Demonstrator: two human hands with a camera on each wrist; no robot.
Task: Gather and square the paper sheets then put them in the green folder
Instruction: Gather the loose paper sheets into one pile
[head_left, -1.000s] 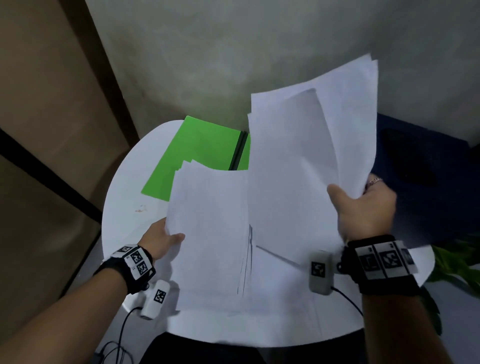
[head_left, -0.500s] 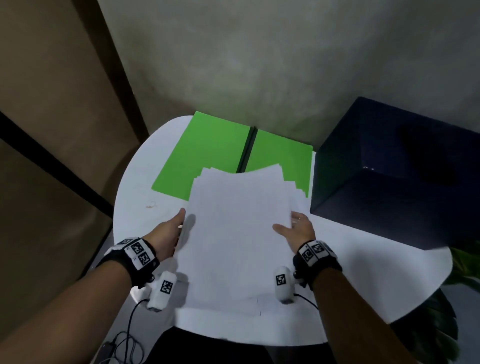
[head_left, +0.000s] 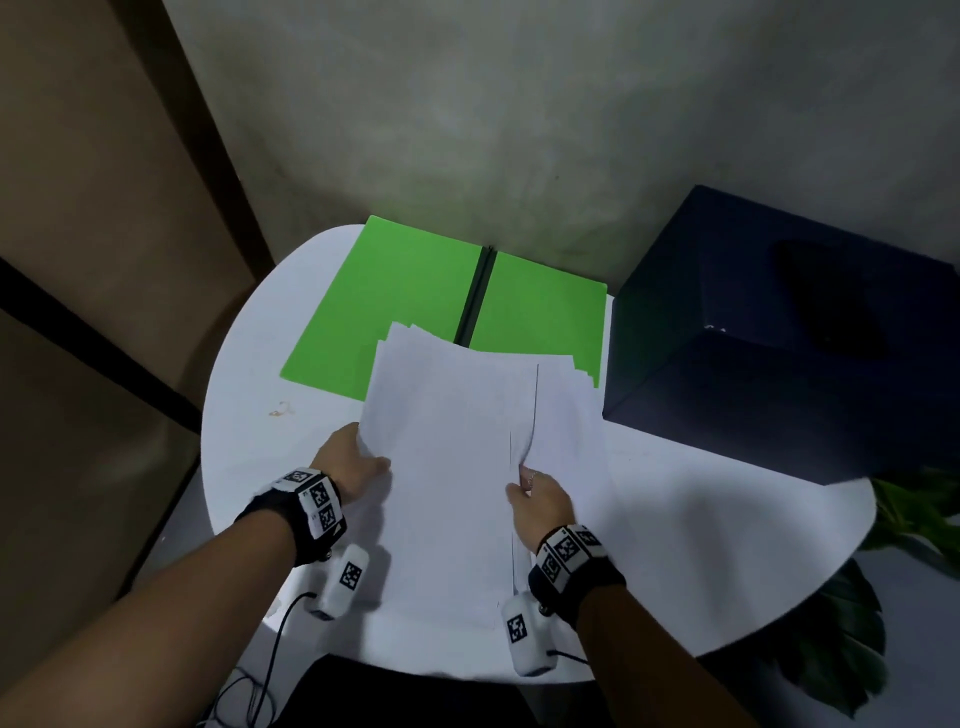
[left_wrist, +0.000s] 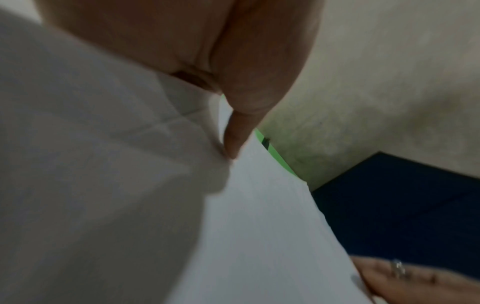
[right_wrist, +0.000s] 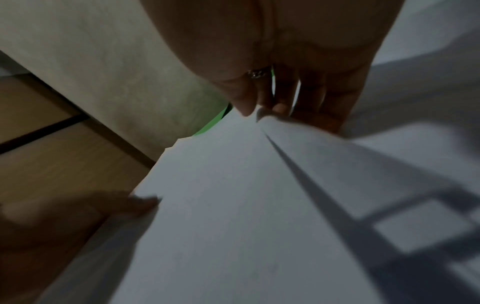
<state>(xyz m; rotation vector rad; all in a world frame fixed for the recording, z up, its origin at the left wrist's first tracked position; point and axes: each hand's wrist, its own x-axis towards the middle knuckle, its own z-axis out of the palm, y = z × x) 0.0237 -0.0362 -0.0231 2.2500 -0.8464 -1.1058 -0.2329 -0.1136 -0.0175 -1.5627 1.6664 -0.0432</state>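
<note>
A loose stack of white paper sheets (head_left: 452, 467) lies on the white round table (head_left: 701, 545), its far edges fanned over the open green folder (head_left: 395, 306). My left hand (head_left: 358, 462) grips the stack's left edge, thumb (left_wrist: 237, 131) on top. My right hand (head_left: 532, 493) pinches the right edge of the upper sheets (right_wrist: 233, 205), lifting them slightly off wider sheets (head_left: 569, 441) that stick out beneath on the right. The folder lies flat, its dark spine (head_left: 475, 296) in the middle.
A dark blue box (head_left: 779, 338) stands at the table's right, close to the folder and the papers. Green plant leaves (head_left: 914, 514) show beyond the table's right edge. A grey wall runs behind the table. A small stain (head_left: 280, 410) marks the table's left part.
My right hand brought its raised sheets down onto the pile by my left hand. Since then it has moved inward and now pinches the upper sheets' right edge.
</note>
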